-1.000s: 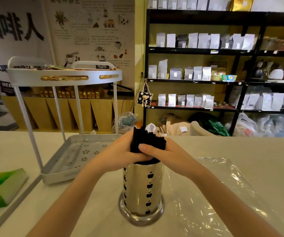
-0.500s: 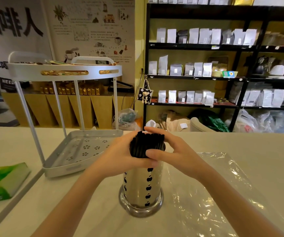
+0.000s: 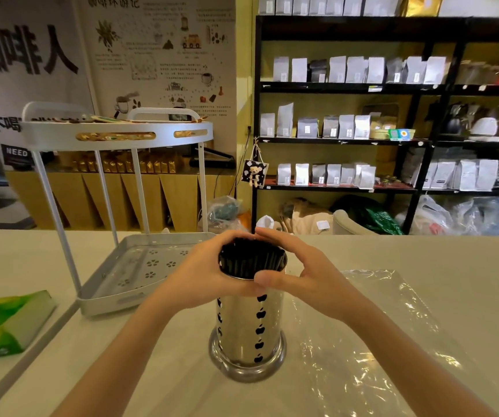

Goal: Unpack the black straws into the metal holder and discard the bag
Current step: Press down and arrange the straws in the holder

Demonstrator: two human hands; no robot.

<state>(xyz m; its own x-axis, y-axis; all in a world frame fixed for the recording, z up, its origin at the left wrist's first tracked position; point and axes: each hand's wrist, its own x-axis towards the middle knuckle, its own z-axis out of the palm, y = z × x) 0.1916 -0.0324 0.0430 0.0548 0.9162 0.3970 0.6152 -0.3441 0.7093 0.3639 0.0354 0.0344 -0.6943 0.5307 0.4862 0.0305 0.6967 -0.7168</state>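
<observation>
While I watch through the head camera, the pale bench (image 3: pixel 422 254) fills the near half of the scene, with dark shelving (image 3: pixel 392 139) of pouches at the far right. On the bench at the far left stands a white two-tier rack (image 3: pixel 116 136), its perforated lower tray just left of my work. A clear plastic bag (image 3: pixel 371 341) lies flat and crumpled on the bench, near right of the metal holder (image 3: pixel 249 329), touching or nearly touching its base. That holder stands upright at centre, polished, with rows of black apple shapes. At the near left edge sits a green and white packet (image 3: pixel 4 323). My left hand (image 3: pixel 209 278) and right hand (image 3: pixel 299 281) curl around the holder's rim from either side, thumbs meeting at the near side, fingertips almost touching at the far side. Between them the black straws (image 3: pixel 251 260) stand bunched inside the holder, tips just above the rim.
</observation>
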